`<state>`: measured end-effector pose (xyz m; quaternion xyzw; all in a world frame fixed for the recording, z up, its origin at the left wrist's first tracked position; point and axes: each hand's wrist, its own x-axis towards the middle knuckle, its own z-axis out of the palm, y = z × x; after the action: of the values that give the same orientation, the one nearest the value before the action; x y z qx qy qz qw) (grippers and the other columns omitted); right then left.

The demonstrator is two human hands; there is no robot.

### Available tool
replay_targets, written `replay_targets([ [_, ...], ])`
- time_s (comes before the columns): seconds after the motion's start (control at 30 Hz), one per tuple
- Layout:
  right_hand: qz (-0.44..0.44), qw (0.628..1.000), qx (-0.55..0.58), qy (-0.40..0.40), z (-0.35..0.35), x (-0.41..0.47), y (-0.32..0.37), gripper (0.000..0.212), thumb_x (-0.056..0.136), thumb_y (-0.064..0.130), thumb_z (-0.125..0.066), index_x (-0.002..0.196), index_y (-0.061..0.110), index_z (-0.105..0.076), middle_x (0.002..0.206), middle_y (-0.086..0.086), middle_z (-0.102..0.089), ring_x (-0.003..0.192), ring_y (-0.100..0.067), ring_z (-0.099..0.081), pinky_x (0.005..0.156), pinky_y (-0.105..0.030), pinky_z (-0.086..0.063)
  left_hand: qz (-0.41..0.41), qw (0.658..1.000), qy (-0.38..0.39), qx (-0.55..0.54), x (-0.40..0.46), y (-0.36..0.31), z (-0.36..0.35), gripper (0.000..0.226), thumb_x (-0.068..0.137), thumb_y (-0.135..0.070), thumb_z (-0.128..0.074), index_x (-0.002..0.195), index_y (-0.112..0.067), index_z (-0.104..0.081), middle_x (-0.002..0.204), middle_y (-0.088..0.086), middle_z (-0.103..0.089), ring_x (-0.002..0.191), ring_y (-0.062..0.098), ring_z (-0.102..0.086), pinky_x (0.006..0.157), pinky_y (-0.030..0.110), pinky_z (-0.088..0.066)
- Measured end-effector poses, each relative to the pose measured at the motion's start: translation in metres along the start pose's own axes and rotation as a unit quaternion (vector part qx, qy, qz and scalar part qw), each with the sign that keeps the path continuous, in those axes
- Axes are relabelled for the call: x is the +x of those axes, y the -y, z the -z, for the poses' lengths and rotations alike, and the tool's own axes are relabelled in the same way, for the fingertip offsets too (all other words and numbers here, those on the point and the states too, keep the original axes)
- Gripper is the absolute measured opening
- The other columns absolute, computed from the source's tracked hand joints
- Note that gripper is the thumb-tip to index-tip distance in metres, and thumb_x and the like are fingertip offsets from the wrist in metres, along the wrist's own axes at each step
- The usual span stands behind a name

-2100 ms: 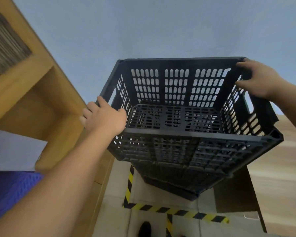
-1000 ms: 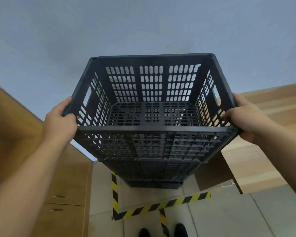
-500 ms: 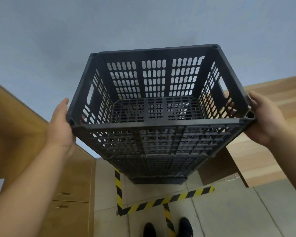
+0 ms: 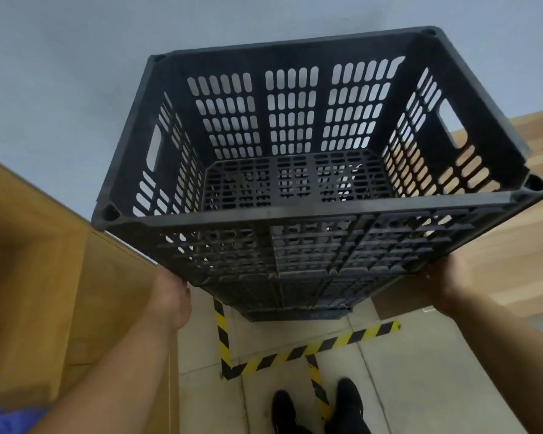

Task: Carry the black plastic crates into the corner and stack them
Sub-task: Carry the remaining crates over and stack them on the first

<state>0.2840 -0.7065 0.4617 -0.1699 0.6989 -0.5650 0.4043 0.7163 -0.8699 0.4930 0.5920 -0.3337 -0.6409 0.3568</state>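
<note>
A black slotted plastic crate (image 4: 295,211) fills the middle of the head view, open side up and empty, sitting on top of more black crates (image 4: 295,305) stacked in the corner. My left hand (image 4: 170,296) is at the top crate's lower left corner. My right hand (image 4: 449,280) is at its lower right corner. Both hands grip the crate's bottom edge, with the fingers hidden behind it.
A wooden cabinet (image 4: 44,277) stands close on the left and a wooden panel (image 4: 514,245) on the right, with a grey wall (image 4: 76,73) behind. Yellow-black tape (image 4: 295,355) marks the tiled floor. My shoes (image 4: 345,402) stand just before it. A blue crate (image 4: 0,424) shows at bottom left.
Both hands have slid from the crate's upper rim down to its lower corners. The crate now looms larger and higher in view, over the stack.
</note>
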Motion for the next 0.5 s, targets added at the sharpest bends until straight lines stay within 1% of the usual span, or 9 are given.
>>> replay_targets([
  [0.07,0.005,1.000,-0.019,-0.015,-0.003,0.001,-0.008,0.026,0.111,0.016,-0.041,0.129,0.009,-0.059,0.115,-0.004,-0.069,0.113,-0.030,-0.065,0.093,-0.046,-0.059,-0.008,1.000,0.004,-0.011,0.005,0.002,-0.004,0.049,0.112,-0.045,-0.040,0.145,-0.018,-0.065,0.146,0.004,-0.071,0.139,0.025,-0.063,0.119,0.048,-0.043],
  [0.1,0.006,0.999,-0.033,-0.009,-0.003,-0.001,-0.012,0.027,0.107,0.004,-0.046,0.131,0.009,-0.056,0.116,-0.001,-0.068,0.111,-0.025,-0.065,0.096,-0.047,-0.057,-0.006,1.000,0.007,-0.012,0.009,0.004,-0.003,0.045,0.112,-0.041,-0.043,0.141,-0.017,-0.068,0.141,0.004,-0.074,0.134,0.025,-0.067,0.117,0.047,-0.046],
  [0.17,0.007,0.998,-0.062,0.000,-0.001,-0.003,-0.024,0.041,0.100,-0.006,-0.055,0.122,0.028,-0.058,0.122,0.004,-0.066,0.115,-0.020,-0.064,0.102,-0.049,-0.053,0.006,1.000,0.006,-0.016,0.020,0.008,0.002,0.040,0.112,-0.036,-0.046,0.135,-0.017,-0.071,0.136,0.006,-0.076,0.134,0.028,-0.067,0.119,0.050,-0.046],
  [0.23,-0.001,0.999,-0.048,-0.018,-0.002,-0.007,-0.034,0.048,0.101,-0.004,-0.055,0.117,0.041,-0.058,0.126,0.008,-0.067,0.118,-0.014,-0.065,0.103,-0.043,-0.053,0.015,1.000,-0.002,-0.026,0.027,0.008,0.004,0.036,0.112,-0.032,-0.043,0.127,-0.017,-0.073,0.134,0.008,-0.075,0.135,0.030,-0.064,0.122,0.051,-0.043],
  [0.27,-0.006,0.999,-0.028,-0.027,-0.003,-0.007,-0.037,0.044,0.103,-0.002,-0.052,0.122,0.037,-0.059,0.127,0.007,-0.067,0.114,-0.012,-0.067,0.098,-0.033,-0.057,0.017,0.999,-0.010,-0.031,0.030,0.008,0.005,0.036,0.112,-0.031,-0.042,0.127,-0.018,-0.072,0.136,0.009,-0.074,0.136,0.031,-0.063,0.123,0.052,-0.042],
  [0.33,-0.013,0.998,0.009,-0.053,-0.006,0.000,-0.040,0.034,0.107,0.002,-0.044,0.138,0.012,-0.056,0.123,-0.002,-0.068,0.118,-0.023,-0.067,0.077,-0.018,-0.061,0.015,0.999,-0.013,-0.029,0.029,0.010,0.001,0.037,0.112,-0.033,-0.043,0.129,-0.018,-0.073,0.139,0.010,-0.073,0.136,0.031,-0.064,0.124,0.052,-0.041],
  [0.37,-0.023,0.997,0.042,-0.066,-0.008,0.004,-0.039,0.034,0.108,0.006,-0.043,0.141,0.004,-0.052,0.118,-0.005,-0.069,0.121,-0.030,-0.064,0.071,-0.018,-0.061,0.014,1.000,-0.011,-0.026,0.026,0.014,-0.001,0.038,0.112,-0.033,-0.042,0.130,-0.018,-0.072,0.138,0.008,-0.074,0.136,0.029,-0.064,0.125,0.051,-0.041],
  [0.4,-0.030,0.993,0.082,-0.080,-0.007,0.009,-0.039,0.034,0.109,0.013,-0.044,0.141,0.004,-0.053,0.115,-0.005,-0.071,0.122,-0.033,-0.064,0.068,-0.021,-0.062,0.015,0.999,-0.009,-0.029,0.024,0.018,-0.001,0.039,0.112,-0.032,-0.042,0.133,-0.018,-0.071,0.138,0.007,-0.075,0.135,0.027,-0.065,0.125,0.049,-0.040],
  [0.5,-0.044,0.988,0.118,-0.086,-0.010,0.002,-0.031,0.023,0.109,0.016,-0.047,0.127,0.013,-0.060,0.116,-0.004,-0.072,0.110,-0.019,-0.071,0.070,-0.022,-0.062,0.030,0.998,-0.019,-0.048,0.025,0.018,-0.002,0.039,0.112,-0.030,-0.041,0.133,-0.018,-0.072,0.135,0.007,-0.076,0.133,0.025,-0.067,0.120,0.044,-0.045],
])
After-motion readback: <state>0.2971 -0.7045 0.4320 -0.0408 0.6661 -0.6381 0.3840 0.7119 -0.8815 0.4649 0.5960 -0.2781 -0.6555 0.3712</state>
